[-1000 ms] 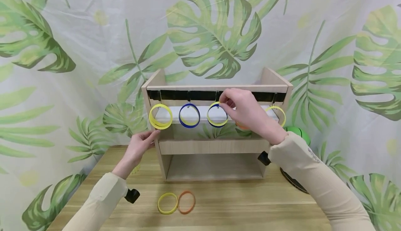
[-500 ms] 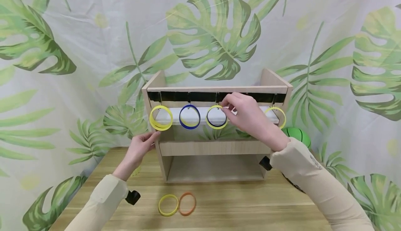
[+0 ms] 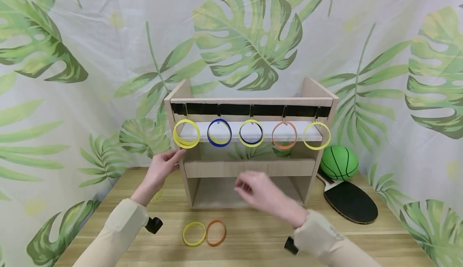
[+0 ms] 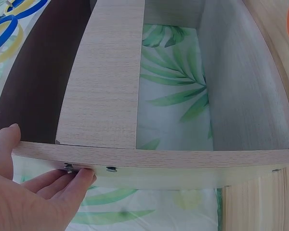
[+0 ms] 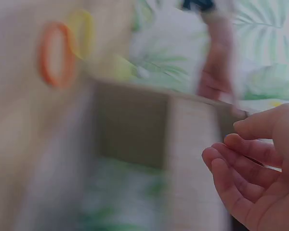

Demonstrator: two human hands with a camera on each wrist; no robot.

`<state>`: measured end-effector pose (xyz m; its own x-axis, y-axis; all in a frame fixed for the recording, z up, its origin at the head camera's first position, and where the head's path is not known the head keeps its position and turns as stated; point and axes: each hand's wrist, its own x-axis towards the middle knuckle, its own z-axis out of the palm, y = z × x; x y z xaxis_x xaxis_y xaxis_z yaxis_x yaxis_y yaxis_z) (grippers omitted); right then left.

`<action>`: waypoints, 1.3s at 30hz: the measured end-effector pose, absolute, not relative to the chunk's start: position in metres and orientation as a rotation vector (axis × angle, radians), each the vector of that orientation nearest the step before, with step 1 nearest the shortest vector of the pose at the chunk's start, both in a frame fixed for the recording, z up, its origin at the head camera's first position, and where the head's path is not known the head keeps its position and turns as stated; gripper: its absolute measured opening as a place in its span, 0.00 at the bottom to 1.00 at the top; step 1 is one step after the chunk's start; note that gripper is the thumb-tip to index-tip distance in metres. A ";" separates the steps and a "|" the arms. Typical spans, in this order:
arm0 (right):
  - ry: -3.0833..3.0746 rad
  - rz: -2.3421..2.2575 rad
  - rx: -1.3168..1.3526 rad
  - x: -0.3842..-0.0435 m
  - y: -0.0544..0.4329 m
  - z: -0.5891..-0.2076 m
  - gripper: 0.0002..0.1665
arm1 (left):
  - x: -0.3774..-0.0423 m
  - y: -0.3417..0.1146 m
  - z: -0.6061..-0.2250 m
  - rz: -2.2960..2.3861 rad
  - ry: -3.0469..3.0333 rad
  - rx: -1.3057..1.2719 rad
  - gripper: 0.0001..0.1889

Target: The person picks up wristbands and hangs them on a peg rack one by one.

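Observation:
My left hand (image 3: 163, 167) grips the left side panel of a small wooden shelf (image 3: 249, 168); in the left wrist view, thumb and fingers (image 4: 84, 180) lie on opposite faces of the panel. My right hand (image 3: 262, 192) hangs in front of the lower compartment, fingers loosely curled, holding nothing. Thin coloured wristbands hang from hooks on the shelf's black strip (image 3: 235, 110): yellow ones (image 3: 187, 145) at the left, then a blue wristband (image 3: 219, 144) with yellow, a yellow wristband (image 3: 251, 145) with blue, an orange wristband (image 3: 284, 147) and a yellow wristband (image 3: 316, 148).
On the wooden table (image 3: 264, 243), a yellow wristband (image 3: 194, 245) and an orange wristband (image 3: 215, 244) lie side by side in front of the shelf. At the right are a green ball (image 3: 339, 162) and a black table tennis paddle (image 3: 351, 202). A leaf-patterned cloth hangs behind.
My right hand has let go of the yellow-and-blue wristbands on the middle hook and dropped down in front of the shelf, uncovering the orange wristband. The left hand stays put.

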<state>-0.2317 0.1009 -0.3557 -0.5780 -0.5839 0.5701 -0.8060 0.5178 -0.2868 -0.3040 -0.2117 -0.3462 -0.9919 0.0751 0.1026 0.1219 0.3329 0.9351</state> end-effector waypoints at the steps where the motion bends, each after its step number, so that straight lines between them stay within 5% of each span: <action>1: -2.406 0.784 1.145 -0.233 0.097 -0.370 0.02 | -0.304 -0.212 -0.346 -1.782 -2.530 -0.192 0.35; 14: -2.757 0.868 1.045 -0.258 0.064 -0.485 0.04 | -0.303 -0.210 -0.345 -1.801 -2.514 -0.209 0.35; 32: -2.777 0.701 1.031 -0.260 0.047 -0.493 0.04 | -0.300 -0.200 -0.346 -1.773 -2.492 -0.158 0.33; 39: -2.749 0.744 1.028 -0.259 0.049 -0.490 0.05 | -0.300 -0.200 -0.348 -1.760 -2.499 -0.103 0.25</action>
<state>-0.2587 0.0495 -0.4902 -0.7636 -0.5866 0.2698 -0.6426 0.6498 -0.4061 -0.3004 -0.1997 -0.3477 -0.9943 0.0069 0.1064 0.1025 0.3368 0.9360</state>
